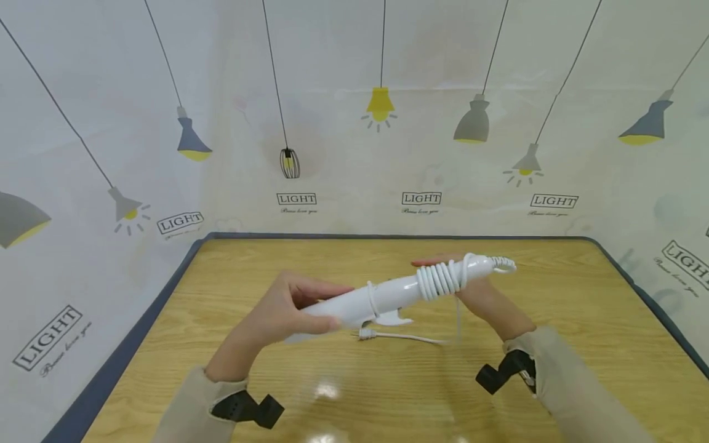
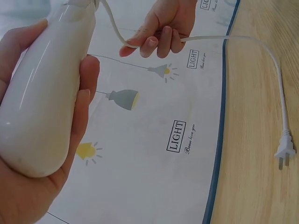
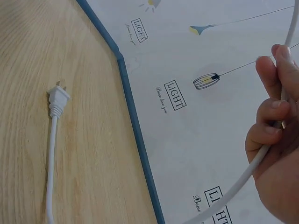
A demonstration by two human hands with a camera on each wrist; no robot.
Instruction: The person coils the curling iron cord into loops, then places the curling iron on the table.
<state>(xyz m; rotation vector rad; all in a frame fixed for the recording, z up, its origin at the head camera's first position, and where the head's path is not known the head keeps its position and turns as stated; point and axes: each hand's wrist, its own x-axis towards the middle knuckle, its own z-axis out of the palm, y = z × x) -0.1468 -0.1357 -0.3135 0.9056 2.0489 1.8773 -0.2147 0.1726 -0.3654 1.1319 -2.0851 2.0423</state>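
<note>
My left hand (image 1: 274, 314) grips a white curling iron (image 1: 396, 293) by its thick, rounded end, holding it tilted above the table. Several turns of white cord (image 1: 437, 281) wrap tightly round its far part, and one looser loop lies nearer the middle. A small white lever (image 1: 394, 319) sticks out below. Behind the corded end, partly hidden by it in the head view, is my right hand (image 2: 166, 28). Its thumb and fingers hold the free cord (image 3: 243, 175), as both wrist views show. The cord runs down to a two-pin plug (image 2: 284, 147) lying on the wood.
The wooden table (image 1: 221, 394) has a dark blue edge (image 1: 388, 235) at the back and sides. Behind it stands a pale backdrop (image 1: 343, 55) printed with lamps and lettering. Black camera mounts (image 1: 249, 409) sit on both wrists.
</note>
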